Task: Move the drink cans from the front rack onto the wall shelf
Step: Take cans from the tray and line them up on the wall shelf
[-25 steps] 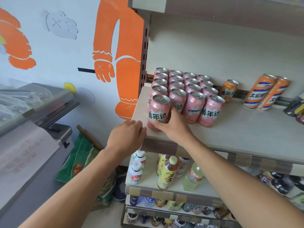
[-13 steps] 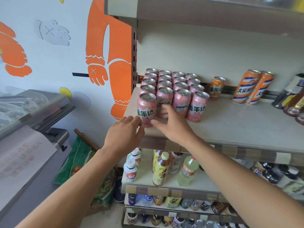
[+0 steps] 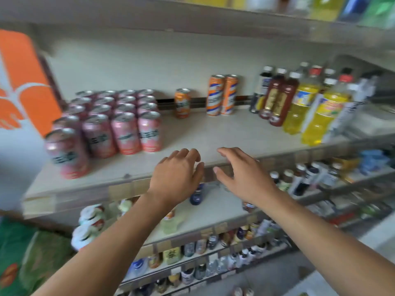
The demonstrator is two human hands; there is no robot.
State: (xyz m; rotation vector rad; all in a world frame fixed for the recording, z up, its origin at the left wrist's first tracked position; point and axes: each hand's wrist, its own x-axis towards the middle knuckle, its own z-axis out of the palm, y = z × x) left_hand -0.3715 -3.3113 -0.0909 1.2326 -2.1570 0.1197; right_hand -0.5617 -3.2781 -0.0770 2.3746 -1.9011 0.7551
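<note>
Left hand (image 3: 175,176): empty, fingers loosely curled, hanging just in front of the shelf edge; holds nothing.
Right hand (image 3: 241,174): empty too, fingers spread and relaxed, palm down, beside the left hand w/ a small gap between them.
Why hands sit so: prob. between trips, since both are free and clear of the cans; a judgement only.
Shelf edge (image 3: 85,189): front lip w/ price tags, just beyond the fingertips.
Front can (image 3: 67,153): single pink can standing alone near the left front corner, upright, ahead of the block; looks like the start of a new front row.
Pink cans (image 3: 119,122): packed block, rows touching, pushed to the left end against the side post, so space to the right stays open for more.
Bare shelf (image 3: 213,133): wide free patch directly beyond both hands, between the pink block and the bottles.
Orange can (image 3: 182,102): alone at the back, apart from the pink ones.
Striped cans (image 3: 222,95): two tall ones side by side, touching, at the back wall.
Bottles (image 3: 303,103): yellow and dark ones grouped at the right end.
Front rack: not in view.
Picture: blurred, labels unreadable.
Progress: many cans already on the shelf; how many remain, can't tell.
</note>
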